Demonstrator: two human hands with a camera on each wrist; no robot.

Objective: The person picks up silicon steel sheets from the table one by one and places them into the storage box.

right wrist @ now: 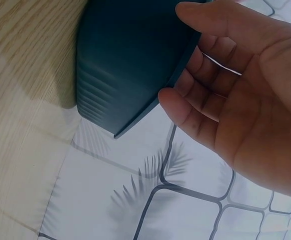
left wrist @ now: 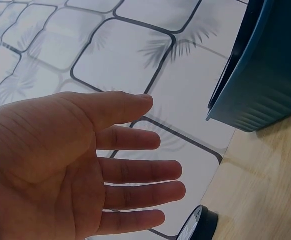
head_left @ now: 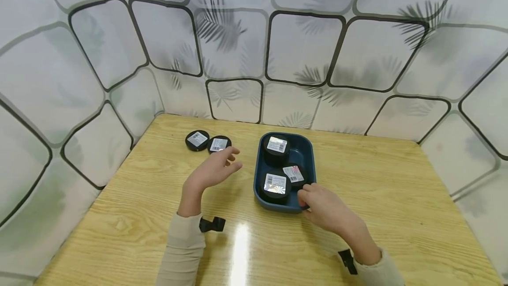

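A dark blue plastic bin [head_left: 302, 152] stands on the table in front of me. Inside it are three round black containers with silvery labels: one at the back [head_left: 276, 145], one in the middle right [head_left: 294, 173] and one at the front left [head_left: 275, 184]. My right hand [head_left: 335, 212] grips the bin's front right rim, thumb against the outer wall and fingers over the edge, as the right wrist view shows. To the left of the bin my left hand [head_left: 212, 170] hovers with fingers extended, holding nothing, its palm toward the bin.
Two flat round black containers with white labels, one farther left [head_left: 197, 140] and one partly behind my left hand [head_left: 218, 143], lie side by side on the wooden table [head_left: 131, 215]. A patterned white curtain [head_left: 234, 52] surrounds the table's back and sides.
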